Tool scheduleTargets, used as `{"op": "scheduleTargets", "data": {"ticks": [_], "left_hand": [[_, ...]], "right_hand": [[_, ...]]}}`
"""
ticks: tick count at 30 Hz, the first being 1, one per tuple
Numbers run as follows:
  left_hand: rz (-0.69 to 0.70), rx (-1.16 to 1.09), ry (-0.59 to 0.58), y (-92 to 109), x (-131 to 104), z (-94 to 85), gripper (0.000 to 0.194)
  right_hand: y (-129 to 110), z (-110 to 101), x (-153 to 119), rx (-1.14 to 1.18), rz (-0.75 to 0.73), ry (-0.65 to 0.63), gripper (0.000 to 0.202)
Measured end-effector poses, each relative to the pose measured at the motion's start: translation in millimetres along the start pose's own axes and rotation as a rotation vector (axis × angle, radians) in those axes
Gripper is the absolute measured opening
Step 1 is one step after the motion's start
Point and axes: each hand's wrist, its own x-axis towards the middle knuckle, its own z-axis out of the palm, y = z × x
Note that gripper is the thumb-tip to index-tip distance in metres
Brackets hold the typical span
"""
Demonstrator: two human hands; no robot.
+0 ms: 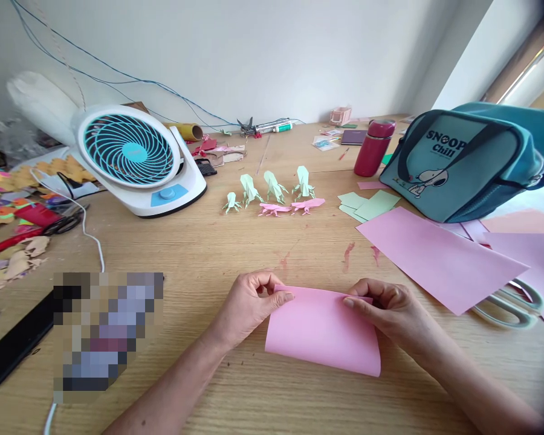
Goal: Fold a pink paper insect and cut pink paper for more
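Observation:
A sheet of pink paper (pixel 324 332) is held just above the wooden table, its lower part curving round in a loose bend. My left hand (pixel 252 305) pinches its upper left corner between thumb and fingers. At the upper right corner, my right hand (pixel 383 308) grips the same sheet, thumb on top. Beyond the hands stand several pale green folded paper figures (pixel 275 186) with legs. Two pink folded figures (pixel 307 206) lie in front of them.
Pink sheets (pixel 435 254) lie at right over scissors (pixel 510 311). Green paper pieces (pixel 376 204), a red flask (pixel 374 148) and a teal bag (pixel 453 163) are behind. A fan (pixel 133 160) stands at left, near a blurred-out object (pixel 111 332) and paper scraps (pixel 22 260).

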Motion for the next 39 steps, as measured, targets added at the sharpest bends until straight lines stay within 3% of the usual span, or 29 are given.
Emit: {"op": "scheduleTargets", "data": {"ticks": [20, 23, 28, 35, 39], "left_hand": [[-0.053, 0.013, -0.01, 5.7, -0.7, 1.5, 0.025], [-0.04, 0.07, 0.007, 3.7, 0.2, 3.0, 0.025], [-0.007, 0.15, 0.037, -0.6, 0.2, 4.8, 0.023], [-0.044, 0.396, -0.069, 2.6, -5.5, 2.0, 0.018], [0.013, 0.604, -0.09, 3.3, -7.9, 4.8, 0.016]], "right_hand": [[-0.4, -0.9, 0.2, -0.067, -0.008, -0.018, 0.044], [-3.5, 0.0, -0.8, -0.149, -0.039, -0.036, 0.042], [-11.1, 5.2, -4.4, -0.333, -0.109, 0.039, 0.032], [-13.0, 8.9, -4.3, -0.591, -0.217, 0.066, 0.024], [-12.5, 11.6, -4.0, -0.723, -0.32, 0.072, 0.021]]}}
